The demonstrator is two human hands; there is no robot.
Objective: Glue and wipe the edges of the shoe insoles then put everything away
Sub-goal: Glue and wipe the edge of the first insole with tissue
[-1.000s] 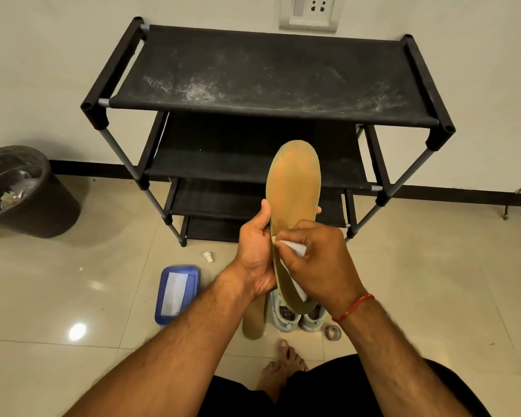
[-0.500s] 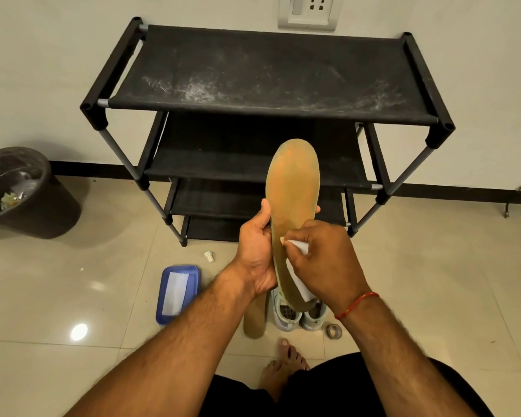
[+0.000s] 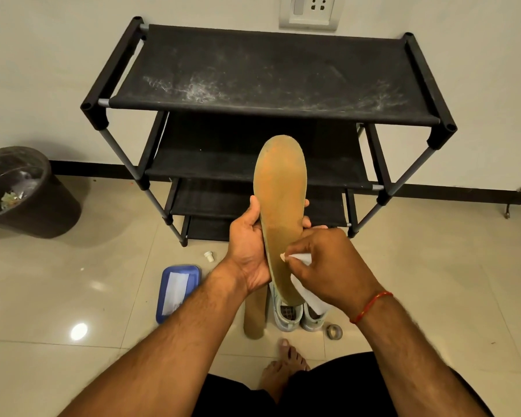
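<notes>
1. Before the shoe rack [image 3: 268, 82], level with its lower shelves, the left hand [image 3: 247, 251] grips the insole [image 3: 278, 188] upright, with the thumb on one edge and the fingertips curled round the other.
2. The right hand [image 3: 331, 260] pinches a white tissue [image 3: 301, 258] against the insole's edge. Compared with a second ago, the pinch sits slightly nearer the heel, and the toe leans a little toward the rack's left post.
3. That shift reads as a wiping stroke working down the heel half, so this insole is probably past gluing.
4. On the floor in front of the rack, the second insole [image 3: 254, 320], shoes [image 3: 298, 314], blue tray [image 3: 162, 299], small cap [image 3: 208, 255] and tape roll [image 3: 334, 331] lie where they were. Putting away has not begun.
</notes>
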